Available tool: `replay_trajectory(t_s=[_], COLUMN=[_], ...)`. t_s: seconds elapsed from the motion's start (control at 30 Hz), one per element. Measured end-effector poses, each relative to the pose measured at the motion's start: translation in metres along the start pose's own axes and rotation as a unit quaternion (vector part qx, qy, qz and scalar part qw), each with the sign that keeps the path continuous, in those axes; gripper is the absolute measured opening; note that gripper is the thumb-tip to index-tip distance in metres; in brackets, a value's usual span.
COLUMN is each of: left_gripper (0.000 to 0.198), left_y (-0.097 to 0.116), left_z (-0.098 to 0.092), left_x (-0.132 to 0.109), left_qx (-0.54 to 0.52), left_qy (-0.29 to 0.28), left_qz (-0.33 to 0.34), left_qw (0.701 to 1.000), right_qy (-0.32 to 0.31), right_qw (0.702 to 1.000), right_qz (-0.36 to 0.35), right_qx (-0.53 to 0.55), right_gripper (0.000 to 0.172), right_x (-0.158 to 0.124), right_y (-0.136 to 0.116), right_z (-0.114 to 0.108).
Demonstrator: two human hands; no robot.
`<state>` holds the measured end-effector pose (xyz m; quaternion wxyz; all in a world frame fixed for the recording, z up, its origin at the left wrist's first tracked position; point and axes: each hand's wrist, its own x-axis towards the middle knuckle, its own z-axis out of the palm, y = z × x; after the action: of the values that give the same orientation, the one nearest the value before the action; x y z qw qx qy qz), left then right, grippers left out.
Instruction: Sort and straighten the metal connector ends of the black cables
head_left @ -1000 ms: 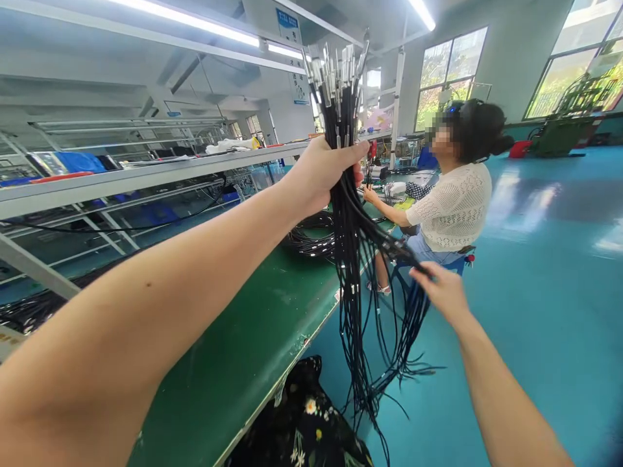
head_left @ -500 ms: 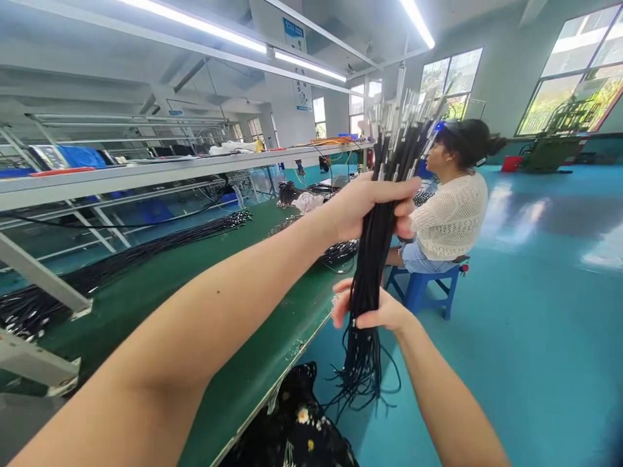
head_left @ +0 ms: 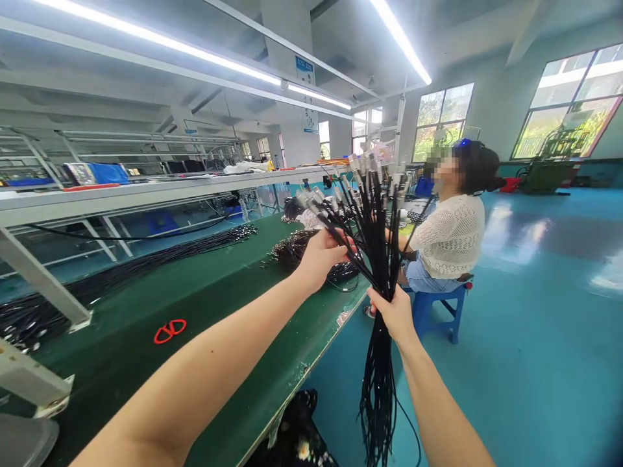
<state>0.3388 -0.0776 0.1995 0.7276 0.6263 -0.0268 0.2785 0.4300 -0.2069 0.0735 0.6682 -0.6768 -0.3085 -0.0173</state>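
Here, the right hand (head_left: pixel 395 312) is clenched around the waist of a thick bundle of thin black cables with silver metal tips (head_left: pixel 378 233). It holds the bundle upright, just off the bench edge, seemingly so the loose tails hang free toward six o'clock. At ten o'clock from it, the left hand (head_left: pixel 322 257) curls round a few upper strands, splaying their tips toward eleven. Red-handled scissors (head_left: pixel 170 331) lie at nine o'clock on the long green workbench (head_left: pixel 228 324). A seated person in a white knit top (head_left: pixel 450 237) is at two.

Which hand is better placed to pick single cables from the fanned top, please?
Probably left: the left hand holds fanned strands of the cable bundle, while the right hand grips its middle.
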Motion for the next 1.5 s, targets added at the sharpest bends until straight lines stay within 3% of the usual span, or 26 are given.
replay_trajectory(t_s=[0.1,0.23,0.37,0.47,0.53,0.6,0.67,0.77,0.83,0.9,1.03,1.1,1.13,1.23,1.33,1.37,1.4,1.47,1.5], left_gripper=[0.031,0.043,0.051,0.038,0.023,0.010,0.004,0.007,0.012,0.022,0.033,0.033,0.033,0.031,0.029,0.029,0.030,0.030,0.030], left_y=[-0.008,-0.006,-0.001,-0.003,-0.004,0.000,0.008,0.026,0.036,0.041,0.038,0.038,0.038,0.037,0.035,0.035,0.036,0.038,0.039], left_z=[-0.008,-0.001,0.024,0.037,0.042,0.045,0.047,0.048,0.048,0.048,0.039,0.031,0.027,0.023,0.029,0.033,0.036,0.041,0.044], left_x=[-0.009,-0.007,0.006,0.013,0.015,0.017,0.018,0.019,0.019,0.019,0.021,0.023,0.024,0.026,0.026,0.026,0.026,0.026,0.025], left_qx=[-0.039,-0.063,-0.086,-0.009,0.040,0.047,0.018,-0.053,-0.082,-0.075,-0.017,-0.004,-0.001,-0.013,-0.049,-0.059,-0.068,-0.088,-0.101], left_qy=[0.034,-0.028,-0.078,-0.117,-0.114,-0.082,-0.071,-0.119,-0.146,-0.139,-0.118,-0.115,-0.110,-0.085,-0.070,-0.068,-0.065,-0.060,-0.060], left_qz=[-0.032,-0.096,-0.007,0.016,0.010,0.020,0.037,0.036,0.014,-0.006,-0.037,-0.056,-0.064,-0.077,-0.074,-0.070,-0.067,-0.065,-0.065], left_qw=[0.998,0.993,0.993,0.993,0.993,0.995,0.997,0.991,0.986,0.987,0.992,0.992,0.992,0.993,0.994,0.993,0.993,0.992,0.991], right_qy=[0.000,-0.014,-0.030,-0.032,-0.032,-0.083,-0.174,-0.309,-0.347,-0.313,-0.124,-0.060,-0.073,-0.198,0.014,0.014,-0.047,-0.273,-0.348], right_qw=[1.000,1.000,0.998,0.995,0.993,0.992,0.984,0.947,0.936,0.941,0.974,0.972,0.963,0.923,0.934,0.933,0.936,0.916,0.903], right_qz=[0.008,0.010,0.004,0.002,0.004,-0.005,-0.025,-0.043,-0.057,-0.077,-0.082,-0.089,-0.098,-0.120,-0.089,-0.079,-0.072,-0.061,-0.054], right_qx=[-0.001,-0.023,-0.061,-0.094,-0.116,-0.099,-0.010,0.078,0.002,-0.101,-0.171,-0.211,-0.242,-0.306,-0.347,-0.350,-0.343,-0.288,-0.247], right_gripper=[0.029,0.026,0.024,0.022,0.023,0.028,0.037,0.041,0.037,0.032,0.035,0.033,0.029,0.022,0.028,0.029,0.030,0.029,0.030], right_x=[0.001,-0.003,-0.010,-0.011,-0.009,-0.008,-0.009,-0.016,-0.020,-0.017,0.001,0.002,-0.001,-0.011,-0.011,-0.010,-0.009,-0.010,-0.011], right_y=[0.000,-0.005,-0.008,-0.011,-0.015,-0.018,-0.017,-0.002,0.014,0.027,0.034,0.028,0.024,0.017,0.012,0.009,0.005,-0.004,-0.007], right_z=[-0.002,0.004,0.019,0.023,0.017,0.004,-0.011,-0.026,-0.031,-0.039,-0.068,-0.080,-0.083,-0.089,-0.098,-0.102,-0.106,-0.112,-0.112])
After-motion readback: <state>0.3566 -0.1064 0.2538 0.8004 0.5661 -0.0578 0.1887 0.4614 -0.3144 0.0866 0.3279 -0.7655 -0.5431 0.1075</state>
